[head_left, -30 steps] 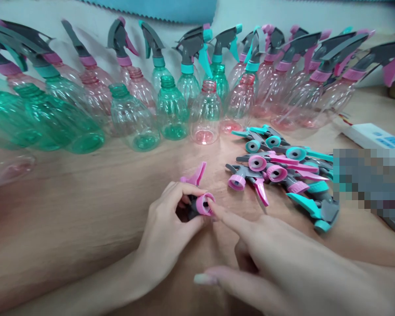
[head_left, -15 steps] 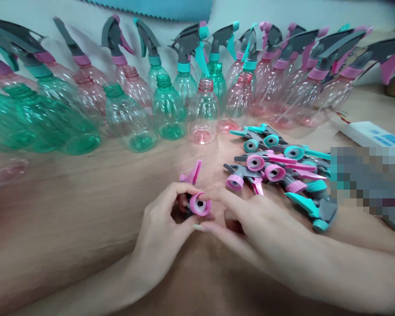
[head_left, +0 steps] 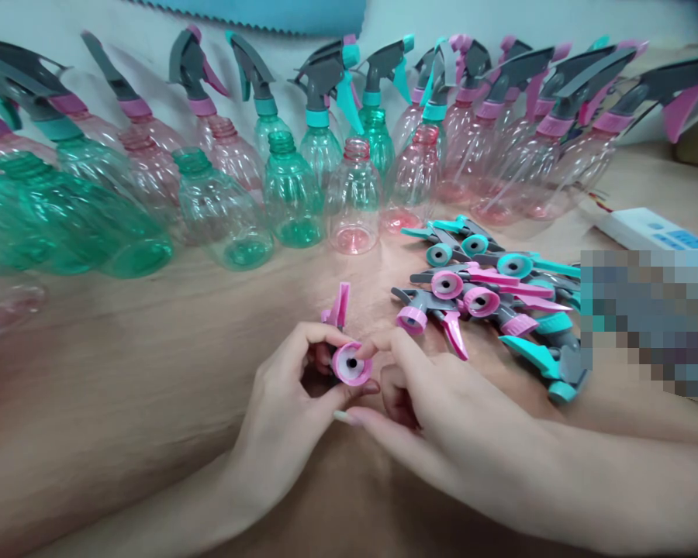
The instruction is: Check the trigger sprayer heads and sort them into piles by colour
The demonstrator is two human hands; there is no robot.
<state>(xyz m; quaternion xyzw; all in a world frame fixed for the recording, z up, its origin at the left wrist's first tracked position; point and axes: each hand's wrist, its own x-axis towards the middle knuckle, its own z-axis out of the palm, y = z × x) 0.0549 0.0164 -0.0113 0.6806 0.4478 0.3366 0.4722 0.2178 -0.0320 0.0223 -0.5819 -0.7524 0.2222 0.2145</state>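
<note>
Bare left hand (head_left: 291, 380) and right hand (head_left: 454, 403), slim in build, with the forearms (head_left: 610, 480) uncovered.
The fingers (head_left: 392, 342) are slender and tapering, the backs of the hands smooth. Narrow wrists (head_left: 529, 457) widen into rounded forearms, bare as far as the view reaches. On the right thumb (head_left: 384, 434), a long nail (head_left: 342, 417) extends past the fingertip.

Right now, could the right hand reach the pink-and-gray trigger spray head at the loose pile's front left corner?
Probably yes: that spray head lies just beyond the right hand with nothing visible between, though the index finger is at the held pink collar.
</note>
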